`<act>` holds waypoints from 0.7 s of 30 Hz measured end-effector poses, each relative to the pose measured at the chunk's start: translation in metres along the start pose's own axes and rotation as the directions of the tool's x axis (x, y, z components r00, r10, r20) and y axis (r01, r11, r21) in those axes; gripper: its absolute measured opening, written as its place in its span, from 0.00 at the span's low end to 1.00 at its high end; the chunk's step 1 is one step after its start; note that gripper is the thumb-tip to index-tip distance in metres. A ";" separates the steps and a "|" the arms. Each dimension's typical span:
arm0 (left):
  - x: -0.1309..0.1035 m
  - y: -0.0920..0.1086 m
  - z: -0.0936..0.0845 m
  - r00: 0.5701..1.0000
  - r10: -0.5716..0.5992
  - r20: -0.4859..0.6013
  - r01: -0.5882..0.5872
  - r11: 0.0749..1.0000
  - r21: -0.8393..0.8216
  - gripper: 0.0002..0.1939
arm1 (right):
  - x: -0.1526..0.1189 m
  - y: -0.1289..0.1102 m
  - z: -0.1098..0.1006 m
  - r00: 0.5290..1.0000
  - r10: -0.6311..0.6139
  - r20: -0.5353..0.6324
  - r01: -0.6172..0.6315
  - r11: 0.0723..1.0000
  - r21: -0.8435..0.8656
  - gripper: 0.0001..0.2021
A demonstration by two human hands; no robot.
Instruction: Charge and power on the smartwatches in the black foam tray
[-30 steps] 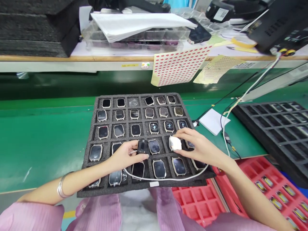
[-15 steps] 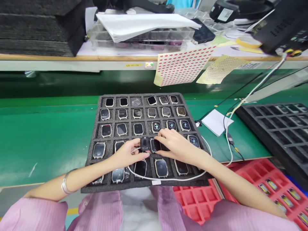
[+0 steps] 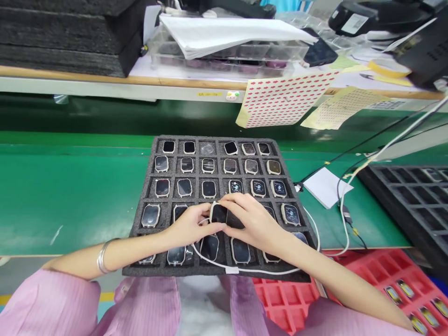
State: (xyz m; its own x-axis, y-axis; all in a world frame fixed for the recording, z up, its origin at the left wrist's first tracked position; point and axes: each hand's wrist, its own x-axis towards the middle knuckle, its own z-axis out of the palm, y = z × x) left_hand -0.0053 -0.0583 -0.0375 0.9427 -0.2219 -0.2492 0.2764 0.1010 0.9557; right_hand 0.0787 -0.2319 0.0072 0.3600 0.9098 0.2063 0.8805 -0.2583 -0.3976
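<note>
Over a dark grey foam tray (image 3: 140,205) of square watches, my left hand (image 3: 192,224) is closed at the left side of a watch (image 3: 219,213) with a dark screen. A white cable (image 3: 252,270) runs from my left fingers across the front of the tray. My right hand (image 3: 247,219) grips the same watch from the right, with its fingers at the top and bottom edges. The black part on the cable is hidden behind the watch. Several watches in the third and fourth rows have lit faces.
Black foam trays (image 3: 66,42) are stacked at the upper left. Papers (image 3: 231,35) lie on clear plastic trays on the shelf. A sticker sheet (image 3: 287,100) hangs from its edge. At the right are a white pad (image 3: 327,186), another black tray (image 3: 413,200) and red trays (image 3: 378,275).
The watch has moved left from its compartment to my left hand, now covering the black part on the cable. The view has shifted, so the tray appears further right.
</note>
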 end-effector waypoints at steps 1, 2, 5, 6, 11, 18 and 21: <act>0.000 -0.001 0.000 1.000 0.001 -0.009 -0.001 1.000 -0.017 0.18 | 0.000 0.000 0.000 1.000 -0.016 -0.001 0.016 1.000 -0.007 0.15; 0.001 -0.001 0.000 1.000 0.008 -0.017 -0.008 0.999 -0.035 0.17 | 0.000 0.000 0.000 1.000 -0.029 -0.003 0.029 0.999 -0.016 0.16; 0.002 0.000 0.000 0.999 0.033 -0.040 -0.036 0.997 -0.071 0.14 | -0.001 0.000 0.000 0.998 -0.051 -0.019 0.051 0.998 -0.033 0.16; 0.002 0.000 -0.001 0.999 0.028 -0.042 -0.031 0.997 -0.070 0.14 | -0.001 0.000 0.000 0.998 -0.054 -0.027 0.053 0.998 -0.031 0.17; 0.000 0.003 -0.003 1.000 0.009 -0.020 -0.010 0.998 -0.069 0.13 | -0.005 0.002 0.006 0.996 -0.041 -0.079 0.042 0.999 0.020 0.18; -0.001 0.002 -0.004 1.000 -0.017 0.011 0.018 0.990 -0.141 0.15 | -0.011 0.002 0.019 0.992 0.012 -0.128 0.007 0.990 0.140 0.23; -0.002 0.003 -0.003 1.000 -0.006 0.029 0.011 0.987 -0.161 0.15 | -0.016 0.003 0.007 0.998 0.043 -0.042 -0.038 0.993 0.114 0.24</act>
State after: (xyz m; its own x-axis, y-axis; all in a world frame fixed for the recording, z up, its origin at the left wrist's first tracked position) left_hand -0.0056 -0.0542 -0.0347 0.9350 -0.2509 -0.2506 0.3133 0.2532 0.9153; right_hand 0.0738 -0.2447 -0.0036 0.4101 0.8834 0.2265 0.8252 -0.2537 -0.5047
